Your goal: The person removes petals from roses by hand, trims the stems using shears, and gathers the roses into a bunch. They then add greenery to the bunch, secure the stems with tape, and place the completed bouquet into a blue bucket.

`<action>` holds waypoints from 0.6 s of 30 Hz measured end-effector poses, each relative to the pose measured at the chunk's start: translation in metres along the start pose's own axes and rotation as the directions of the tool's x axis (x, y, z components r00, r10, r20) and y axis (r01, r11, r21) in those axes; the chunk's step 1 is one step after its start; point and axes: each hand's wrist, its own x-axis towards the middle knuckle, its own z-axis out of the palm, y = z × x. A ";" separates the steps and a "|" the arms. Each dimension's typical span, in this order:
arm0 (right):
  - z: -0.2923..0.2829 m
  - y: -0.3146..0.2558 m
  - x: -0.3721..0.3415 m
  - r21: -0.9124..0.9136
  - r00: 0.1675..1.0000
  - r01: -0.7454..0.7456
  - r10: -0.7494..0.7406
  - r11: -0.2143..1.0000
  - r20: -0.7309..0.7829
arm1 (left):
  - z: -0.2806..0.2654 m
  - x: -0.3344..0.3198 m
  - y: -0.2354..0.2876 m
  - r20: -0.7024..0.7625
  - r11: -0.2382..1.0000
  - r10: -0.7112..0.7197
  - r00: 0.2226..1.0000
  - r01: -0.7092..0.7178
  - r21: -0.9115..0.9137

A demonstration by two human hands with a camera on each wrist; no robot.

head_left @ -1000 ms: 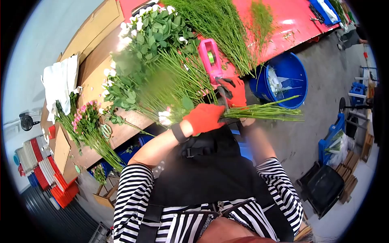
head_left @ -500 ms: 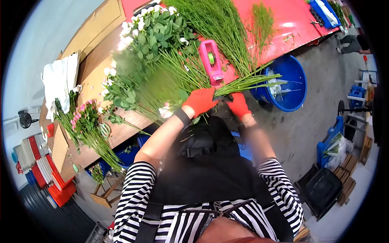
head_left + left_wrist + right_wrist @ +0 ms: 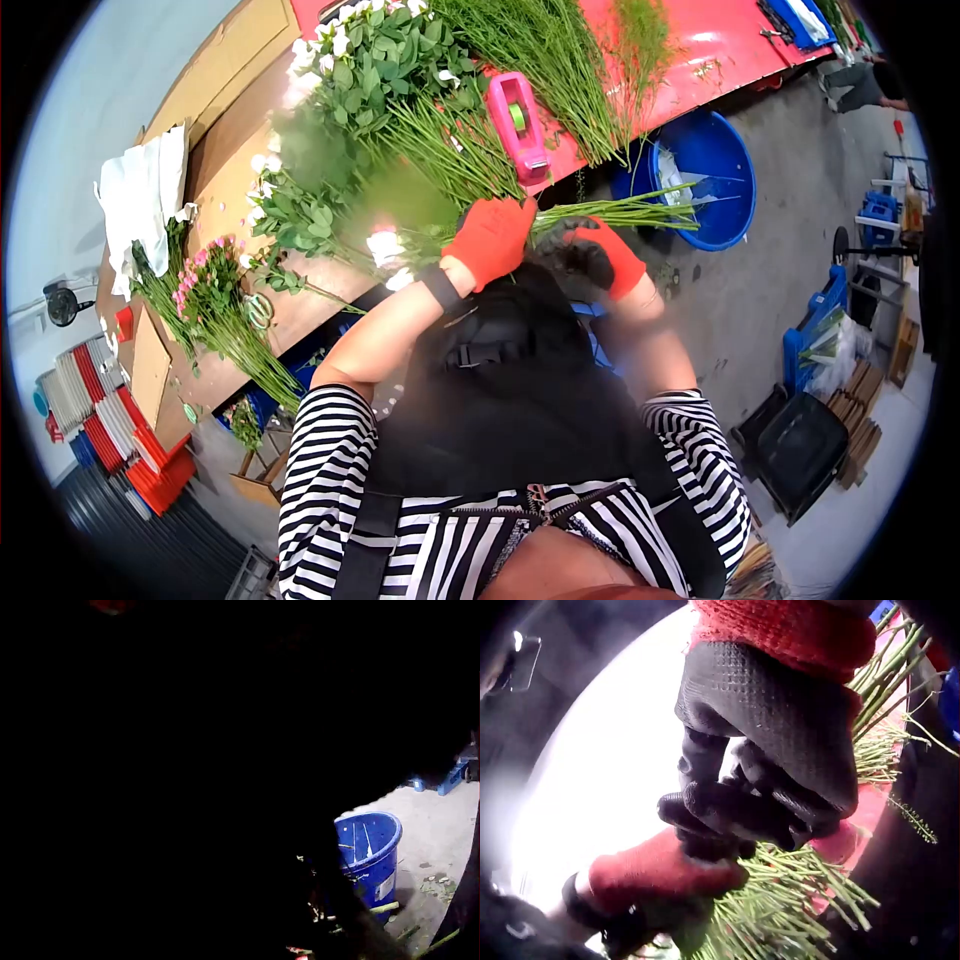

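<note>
From the head, the left hand point(image 3: 492, 243), red-gloved, clenches green stems point(image 3: 630, 213), flatter now than half a second ago, their cut ends crossing the blue bucket point(image 3: 727, 150) in this view; the right hand point(image 3: 602, 257) has rolled, baring its black palm. Left wrist: mostly darkness (the grip hidden), yet only here shows the round bucket's white label point(image 3: 385, 887). Right wrist: grid-textured black coating point(image 3: 776, 724), knitted red cuff point(image 3: 780, 637), fingers curled; whether they pinch anything, I can't tell.
</note>
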 end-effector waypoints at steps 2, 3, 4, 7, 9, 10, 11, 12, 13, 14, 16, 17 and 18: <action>0.014 -0.007 -0.002 0.089 1.000 -0.009 0.008 0.996 0.014 | 0.003 -0.002 0.003 0.005 1.000 0.006 1.000 -0.006 0.027; 0.020 -0.007 -0.003 0.099 1.000 -0.003 0.000 0.995 0.030 | 0.004 -0.003 0.005 0.007 0.999 0.008 1.000 -0.008 0.040; 0.025 -0.007 -0.005 0.108 0.999 0.002 -0.006 0.994 0.045 | 0.004 -0.004 0.008 -0.036 1.000 0.017 0.999 -0.017 0.018; 0.033 -0.023 -0.012 -0.234 0.999 -0.018 0.029 0.972 0.045 | 0.003 -0.006 0.012 -0.093 0.995 0.020 0.995 -0.030 -0.100; 0.062 -0.045 -0.023 -0.089 1.000 0.004 -0.002 0.996 0.025 | 0.001 -0.010 0.005 -0.032 0.970 -0.001 0.999 -0.007 -0.243; 0.056 -0.039 -0.032 -0.272 0.988 0.147 -0.126 0.951 0.095 | -0.001 -0.013 0.003 -0.030 0.968 -0.015 0.999 0.007 -0.249; 0.050 -0.033 -0.040 -0.443 0.954 0.298 -0.250 0.845 0.165 | -0.004 -0.016 0.002 -0.028 0.966 -0.031 0.999 0.023 -0.256; 0.044 -0.028 -0.048 -0.573 0.902 0.430 -0.366 0.698 0.230 | -0.008 -0.018 0.002 -0.028 0.964 -0.050 0.998 0.041 -0.264; 0.024 -0.019 -0.059 -0.596 0.931 0.363 -0.309 0.716 0.195 | -0.025 -0.018 0.005 0.134 0.944 -0.131 0.982 0.165 -0.287; 0.004 -0.010 -0.070 -0.615 0.954 0.296 -0.254 0.731 0.157 | -0.026 -0.022 0.004 0.117 0.921 -0.131 0.984 0.164 -0.354; -0.020 -0.001 -0.084 -0.645 0.987 0.156 -0.139 0.748 0.078 | -0.027 -0.034 0.002 0.083 0.862 -0.134 0.988 0.157 -0.482; -0.022 0.004 -0.083 -0.662 0.989 0.130 -0.142 0.738 0.035 | -0.025 -0.039 0.000 0.083 0.863 -0.079 0.993 0.110 -0.494; -0.018 0.004 -0.081 -0.677 0.989 0.102 -0.145 0.729 -0.008 | -0.032 -0.042 0.002 0.119 0.836 -0.048 0.992 0.105 -0.539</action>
